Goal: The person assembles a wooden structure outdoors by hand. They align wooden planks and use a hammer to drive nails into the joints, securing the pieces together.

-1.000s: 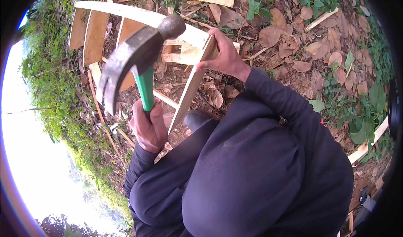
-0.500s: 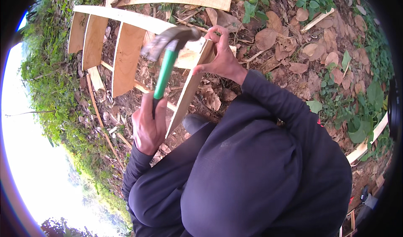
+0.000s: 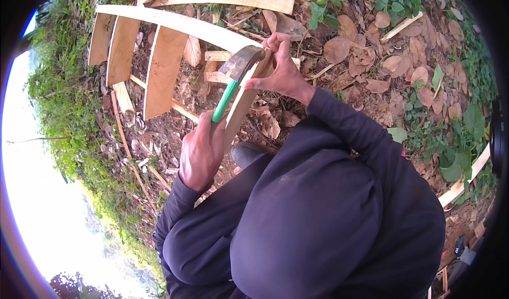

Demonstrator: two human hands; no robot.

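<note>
Hammer (image 3: 239,66) now nearer plank (image 3: 239,110), leaves (image 3: 336,50) beyond

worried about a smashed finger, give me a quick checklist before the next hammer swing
1. Left hand wrapped around the hammer by its handle: ok
2. Right hand bracing the board near its upper end: ok
3. Right-hand fingers well clear of the hammer head: not ok, they sit close beside it
4. Spot under the head properly lined up: cannot tell, the head covers it
5. Board flush with the long pale strip: cannot tell, the joint is hidden
</note>
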